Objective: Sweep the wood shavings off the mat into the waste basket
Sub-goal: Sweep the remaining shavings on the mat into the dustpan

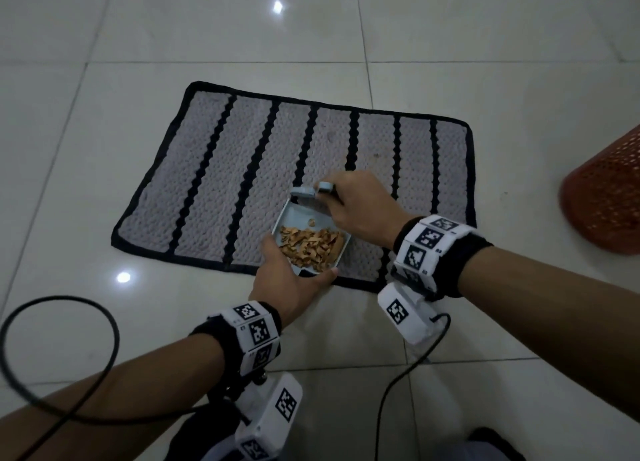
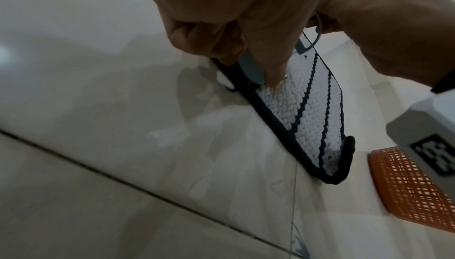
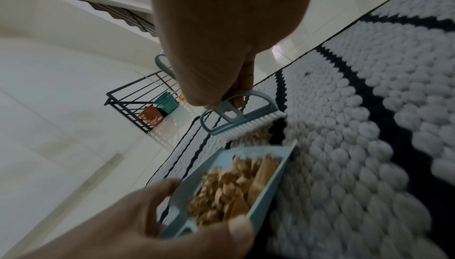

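Two hands share the work over the near edge of the mat (image 1: 242, 170). Nearest, the left hand (image 1: 287, 280) grips the rear of a pale blue dustpan (image 1: 304, 218), thumb curled round one back corner and fingers round the other side, holding it tilted with its open lip toward the far side. The wood shavings (image 1: 310, 246) lie heaped in the back of the pan, touching its rear wall, right against the left thumb and fingers; from the right wrist view the heap looks loose and piled close to the rim.

Just beyond the pan's lip, the right hand (image 1: 360, 208) is clamped on a small blue brush (image 3: 236, 119), fingers through its arched handle, white bristles down on the mat at the pan's mouth.

Judging by the mat, which shows only a few faint specks, the gathering step looks all but finished. The next move would call for lifting the pan level, lip slightly raised so the light curls do not slide out, and carrying it rightward.

Farthest off, the orange waste basket (image 1: 606, 197) stands on the tiled floor (image 1: 104, 131), beyond the mat's right edge and well apart from both hands.
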